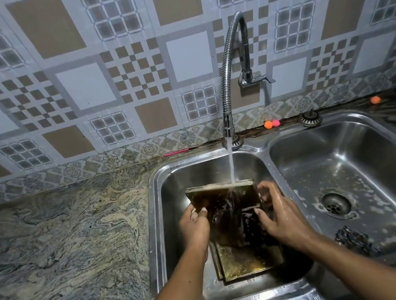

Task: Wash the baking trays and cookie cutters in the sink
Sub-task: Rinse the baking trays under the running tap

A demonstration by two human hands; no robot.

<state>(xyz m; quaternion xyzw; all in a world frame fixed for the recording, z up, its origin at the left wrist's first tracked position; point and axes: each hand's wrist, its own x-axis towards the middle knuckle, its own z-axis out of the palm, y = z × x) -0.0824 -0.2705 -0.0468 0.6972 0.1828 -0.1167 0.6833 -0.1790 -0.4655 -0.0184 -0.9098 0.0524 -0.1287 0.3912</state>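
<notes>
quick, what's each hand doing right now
Left hand: grips the baking tray by its left edge.
Right hand: grips the same tray's right edge.

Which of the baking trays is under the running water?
The dark rectangular metal tray lifted between left hand and right hand; the other stained tray lies flat beneath.

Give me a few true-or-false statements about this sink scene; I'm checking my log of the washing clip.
1. Water from the tap runs onto the baking tray. True.
2. Only one hand holds that tray. False: the left hand and the right hand both grip it.
3. The tray is held over the right-hand basin. False: it is over the left basin.
4. A second tray lies beneath it. True.
</notes>
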